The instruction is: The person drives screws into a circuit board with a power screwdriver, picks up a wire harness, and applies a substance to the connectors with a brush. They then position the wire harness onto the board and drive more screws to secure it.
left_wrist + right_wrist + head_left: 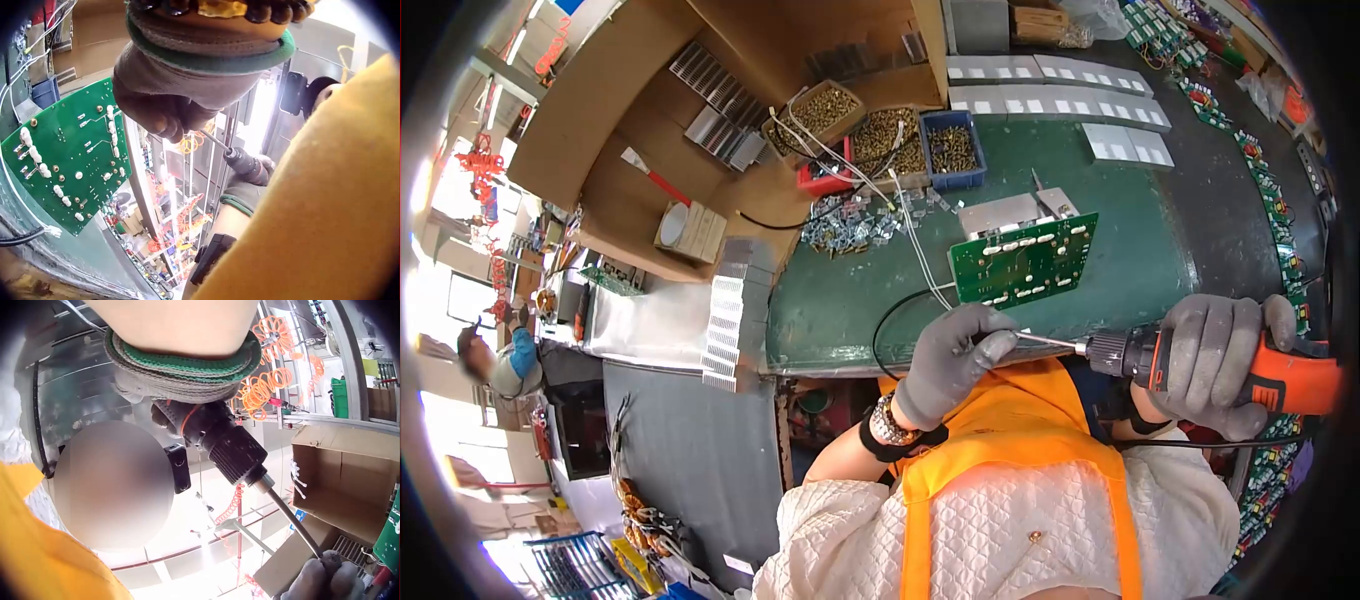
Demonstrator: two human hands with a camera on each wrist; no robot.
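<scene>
My gloved right hand (1212, 362) grips an orange and black power drill (1290, 382) with a long thin bit (1050, 340) that points left. The thumb and fingers of my gloved left hand (952, 362) pinch the bit's tip; whatever else is between them is hidden. In the right wrist view, the grey fingertips (328, 575) close around the end of the bit. Just beyond my left hand, a green circuit board (1025, 262) stands tilted on the green bench mat (1140, 240), with a metal heat sink (1000, 213) behind it.
Bins of brass screws stand at the back, including a blue bin (953, 150) and a red bin (825, 178). Small metal clips (850, 222) lie heaped before them. White cables (915, 240) cross the mat. A large cardboard box (635, 130) is at left, grey metal blocks (1060, 103) at back right.
</scene>
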